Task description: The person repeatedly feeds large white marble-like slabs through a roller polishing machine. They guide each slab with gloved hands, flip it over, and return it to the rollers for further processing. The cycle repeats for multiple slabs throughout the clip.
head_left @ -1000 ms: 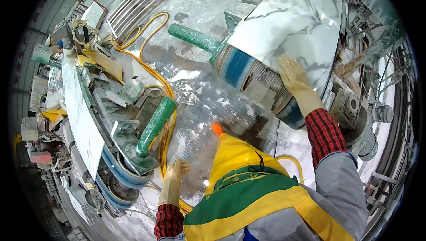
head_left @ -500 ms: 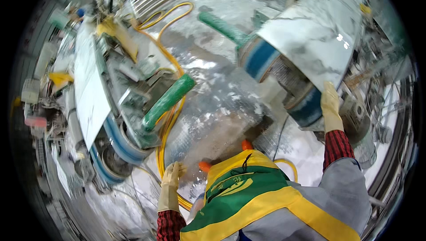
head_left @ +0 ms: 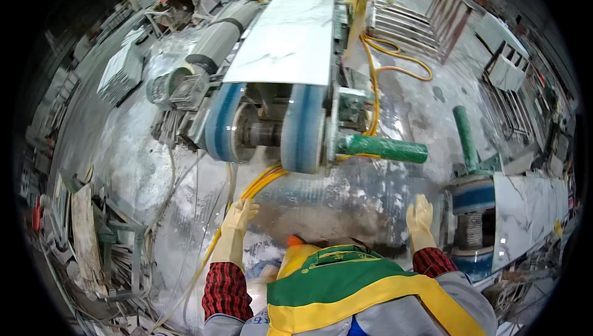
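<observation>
Here are the two gloved hands, well apart: the left hand [head_left: 239, 215] at seven o'clock, fingers loosely bent, the right hand [head_left: 422, 215] at four, fingers raised and half open, neither visibly gripping anything. Up at twelve lies the white slab [head_left: 284, 51], flat across two blue belts [head_left: 220, 123], and over between three and four sits the veined slab [head_left: 525, 209] on its own rig, just beyond the right hand. The danger, as I read it: if those belts are turning (one still can't settle that), a glove or checked cuff could be drawn in at the roller [head_left: 265, 133]. A lopsided push might skew the white slab and chip a corner, and the wet floor [head_left: 309, 215] plus the yellow hoses [head_left: 265, 178], passing close by the left hand, could cost someone their footing. Harder to call: whether that hand touches the hoses or merely overlaps them, since depth won't tell. Both palms are partly turned away, the apron [head_left: 346, 274] covers the feet bar one orange toe [head_left: 295, 240], the white slab's underside is hidden, and blur softens the far clutter.
</observation>
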Available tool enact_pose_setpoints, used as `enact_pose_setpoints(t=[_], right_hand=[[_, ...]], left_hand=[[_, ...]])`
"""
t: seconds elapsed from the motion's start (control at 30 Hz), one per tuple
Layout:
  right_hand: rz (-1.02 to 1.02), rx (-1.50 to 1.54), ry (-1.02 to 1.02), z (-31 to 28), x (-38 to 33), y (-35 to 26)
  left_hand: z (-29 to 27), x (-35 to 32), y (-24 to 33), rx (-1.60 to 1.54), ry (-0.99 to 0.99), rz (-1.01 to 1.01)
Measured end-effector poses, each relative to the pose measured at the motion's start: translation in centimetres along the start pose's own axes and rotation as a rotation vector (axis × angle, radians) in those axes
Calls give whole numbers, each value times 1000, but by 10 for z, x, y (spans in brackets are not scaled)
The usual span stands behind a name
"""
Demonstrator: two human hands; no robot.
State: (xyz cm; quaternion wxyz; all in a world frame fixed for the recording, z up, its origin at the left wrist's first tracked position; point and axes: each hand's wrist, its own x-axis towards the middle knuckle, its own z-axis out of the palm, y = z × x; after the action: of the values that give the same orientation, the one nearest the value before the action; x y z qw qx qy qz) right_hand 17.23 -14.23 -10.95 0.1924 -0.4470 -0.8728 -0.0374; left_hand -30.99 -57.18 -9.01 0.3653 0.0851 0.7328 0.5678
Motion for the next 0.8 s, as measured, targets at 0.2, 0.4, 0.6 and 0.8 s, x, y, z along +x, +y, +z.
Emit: enact_pose_setpoints(t=[0.2, 0.4, 0.6, 0.8], right_hand=[[-230, 243, 5, 20, 139, -191], [-536, 344, 76, 45, 192, -293], [-603, 347, 180, 86, 272, -361], [-451, 303, 141, 121, 360, -407]], left_hand=[[-76, -12, 9, 46, 162, -45], [-97, -13, 2, 63, 218, 4], [-129, 7, 19, 181, 260, 12], [-158, 28, 78, 443, 316, 43]])
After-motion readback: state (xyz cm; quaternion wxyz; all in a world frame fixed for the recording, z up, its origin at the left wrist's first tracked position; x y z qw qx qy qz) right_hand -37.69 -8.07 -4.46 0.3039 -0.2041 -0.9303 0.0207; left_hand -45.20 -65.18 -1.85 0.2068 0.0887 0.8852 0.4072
